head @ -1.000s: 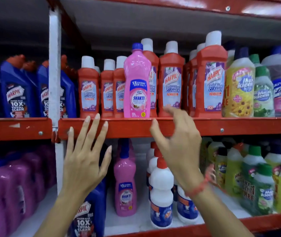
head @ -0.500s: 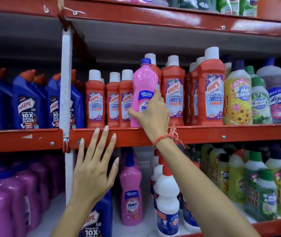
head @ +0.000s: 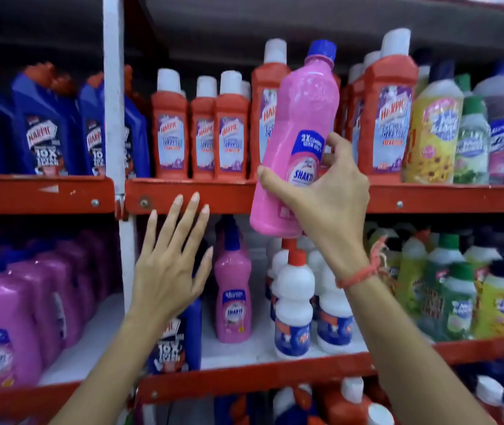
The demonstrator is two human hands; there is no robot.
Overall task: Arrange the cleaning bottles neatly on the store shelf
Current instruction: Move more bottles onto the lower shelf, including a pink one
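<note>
Right hand [head: 321, 204]: wrapped around the lower body of the pink bottle [head: 296, 142], thumb on the left side of the label, fingers on the right side; a red thread band [head: 359, 276] sits on the wrist.
Pink bottle: blue cap, "SHAKTI" label, held off the shelf in front of the upper shelf rail [head: 189, 194], tilted with the cap leaning to the right; its base hangs below the rail.
Left hand [head: 168, 271]: empty, fingers spread wide and pointing up, fingertips level with the upper shelf rail; contact with the rail cannot be determined.
Upper shelf, right of white upright post [head: 112, 87]: red bottles [head: 171, 130] with white caps standing in a row, behind the pink bottle; yellow bottle [head: 435, 130] and green-capped bottles further right.
Upper shelf, left of post: blue bottles [head: 45, 127] with red caps.
Lower shelf: second pink bottle [head: 233, 289] upright, white bottles [head: 293, 305] with red caps just beside it to the right, purple-pink jugs [head: 2, 329] at left, green and yellow bottles at right.
</note>
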